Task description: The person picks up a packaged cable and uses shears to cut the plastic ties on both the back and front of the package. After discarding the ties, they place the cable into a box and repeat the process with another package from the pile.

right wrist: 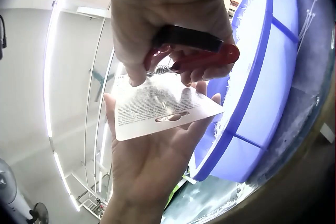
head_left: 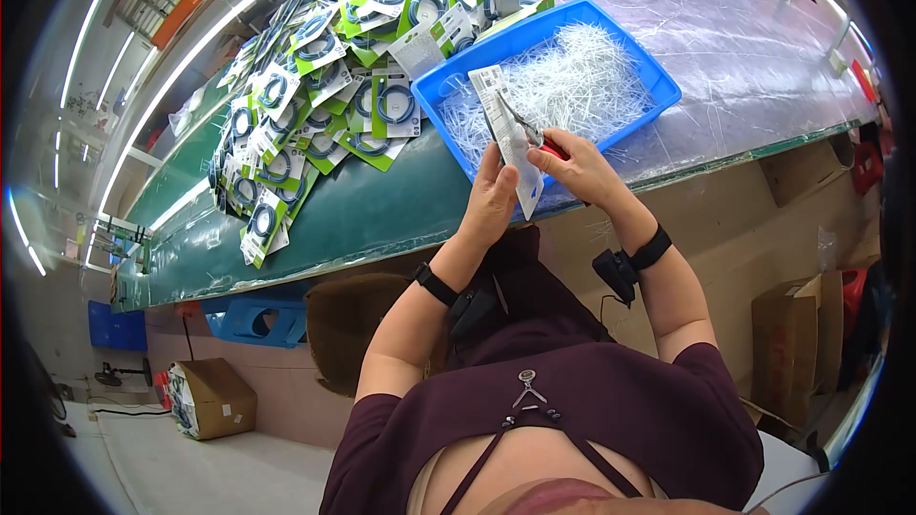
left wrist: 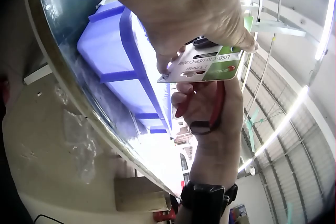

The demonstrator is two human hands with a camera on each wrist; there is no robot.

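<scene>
The left hand (head_left: 489, 200) pinched a flat white-green card (head_left: 511, 138) over the blue plastic tray (head_left: 666, 88), seemingly steadying it; the right hand (head_left: 586, 174) gripped red-handled metal pliers (right wrist: 207, 61).

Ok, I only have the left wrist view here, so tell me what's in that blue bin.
Observer: The head view shows it: the blue bin holds a thick tangle of thin white strips.

Operator: Good. I can see one side of the card, with "USB-C to USB-C cable" printed on it. Describe the other side.

Observer: In the right wrist view that side is whitish, with many lines of small dark print that I can't read.
</scene>
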